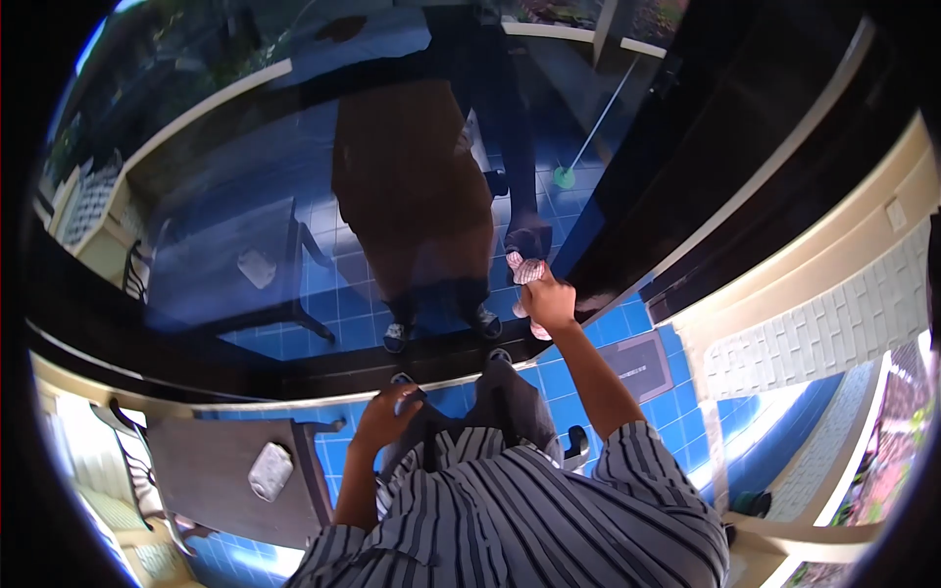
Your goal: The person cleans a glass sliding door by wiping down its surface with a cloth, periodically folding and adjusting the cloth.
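Observation:
A large dark glass pane [260, 162] stands in front of me and mirrors my body and the porch. My right hand [551, 302] is closed on a pink-and-white striped cloth [529, 271], which it presses against the lower right part of the glass. Part of the cloth hangs below my fingers. Beside my left thigh, my left hand [389, 416] hangs low with its fingers apart and nothing in it.
On my left stands a dark wooden table [221, 490] with a whitish packet [271, 471] on it. A grey doormat [630, 367] lies on the blue tiled floor [564, 384] to my right. A white textured wall [823, 333] borders the right side. The glass reflects a green-headed mop.

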Available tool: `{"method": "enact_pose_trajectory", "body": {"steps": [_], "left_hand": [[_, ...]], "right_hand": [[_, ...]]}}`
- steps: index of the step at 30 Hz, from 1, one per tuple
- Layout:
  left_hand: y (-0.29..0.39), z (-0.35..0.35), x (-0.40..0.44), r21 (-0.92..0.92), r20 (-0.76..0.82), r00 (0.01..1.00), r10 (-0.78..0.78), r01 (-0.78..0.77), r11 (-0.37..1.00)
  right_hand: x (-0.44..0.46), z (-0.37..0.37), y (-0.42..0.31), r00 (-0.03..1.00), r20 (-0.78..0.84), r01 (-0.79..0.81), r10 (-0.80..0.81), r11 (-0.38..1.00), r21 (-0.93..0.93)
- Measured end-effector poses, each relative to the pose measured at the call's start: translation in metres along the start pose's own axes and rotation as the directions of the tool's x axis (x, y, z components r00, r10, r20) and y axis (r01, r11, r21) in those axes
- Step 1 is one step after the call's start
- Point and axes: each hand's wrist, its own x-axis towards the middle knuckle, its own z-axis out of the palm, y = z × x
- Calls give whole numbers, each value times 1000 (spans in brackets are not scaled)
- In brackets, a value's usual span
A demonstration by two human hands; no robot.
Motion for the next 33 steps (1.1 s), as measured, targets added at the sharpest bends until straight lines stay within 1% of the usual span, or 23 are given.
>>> {"method": "enact_pose_trajectory", "body": {"steps": [2, 3, 4, 6, 7, 8, 10, 12, 13, 14, 16, 17, 18, 20, 21, 22, 24, 25, 26, 28, 30, 31, 33], "left_hand": [[-7, -2, 3, 2, 8, 1000, 30, -30, 1000], [-8, -3, 5, -2, 8, 1000, 26, -26, 1000], [-8, -4, 5, -13, 7, 1000, 21, -21, 1000], [-12, -4, 2, 41, 1, 1000, 18, -18, 999], [-14, -3, 3, 41, 14, 1000, 26, -27, 999], [-15, -5, 6, 43, 22, 999, 39, -40, 998], [-11, -8, 9, 23, 40, 995, 87, -88, 996], [-1, -12, 9, -8, 41, 998, 54, -54, 999], [-2, -13, 8, 10, 44, 998, 49, -50, 999], [-4, -11, 7, 24, 44, 998, 44, -46, 999], [-3, -10, 5, 45, 60, 997, 57, -59, 997], [0, -8, 4, 51, 73, 995, 73, -77, 996], [1, -9, 3, 61, 88, 992, 86, -91, 994], [-1, -12, 3, 80, 84, 995, 57, -64, 995], [-5, -11, 2, 82, 69, 997, 47, -53, 995], [-6, -8, 1, 82, 53, 998, 40, -45, 996], [-4, -7, 2, 84, 80, 995, 57, -64, 994], [-2, -6, 3, 87, 95, 993, 67, -76, 993], [-1, -8, 3, 92, 111, 991, 73, -83, 992], [1, -7, 4, 99, 101, 993, 52, -62, 993], [3, -5, 5, 105, 96, 995, 31, -41, 994], [6, -4, 5, 100, 113, 993, 35, -47, 994], [13, -2, 10, 96, 141, 989, 52, -66, 993]], "right_hand": [[8, -11, 13, 986, -164, -36, 38, 999, 14], [10, -9, 16, 953, -228, -195, 198, 980, 35], [12, -6, 14, 919, -334, -203, 209, 978, 52], [-1, 15, 14, 970, -213, -118, 114, 993, -4], [-6, 12, 12, 993, -104, 52, -62, 994, -94], [-9, 5, 12, 988, 29, 152, -150, 987, -55], [-3, -1, 20, 983, -137, 107, -122, 988, -114], [-2, -1, 19, 977, -167, -138, 131, 990, -30], [-6, -1, 14, 975, -175, -130, 135, 991, 38], [-12, 9, 2, 980, -162, -111, 113, 994, 24], [-25, 10, -7, 996, -24, 82, -82, 997, -1], [-23, 11, -2, 999, 40, 40, -37, 996, -79], [-19, 11, 8, 996, -87, -28, 27, 1000, -10], [-15, 9, 9, 916, -207, -326, 343, 939, 114], [-26, 30, 9, 927, -99, -355, 363, 931, 88], [-28, 26, 3, 973, -26, -228, 229, 973, 44], [-30, 15, -1, 999, 40, -23, 23, 1000, 4], [-29, 12, 10, 1000, 21, -20, 21, 999, -31], [-26, 17, 16, 985, 23, -173, 173, 985, -9], [-29, 28, 15, 949, 11, -314, 314, 947, 67], [-25, 11, -2, 999, 45, 31, -32, 999, 3], [-23, 11, -4, 996, 39, 82, -82, 997, 11], [-16, 7, 5, 989, -58, -134, 139, 988, 74]]}}
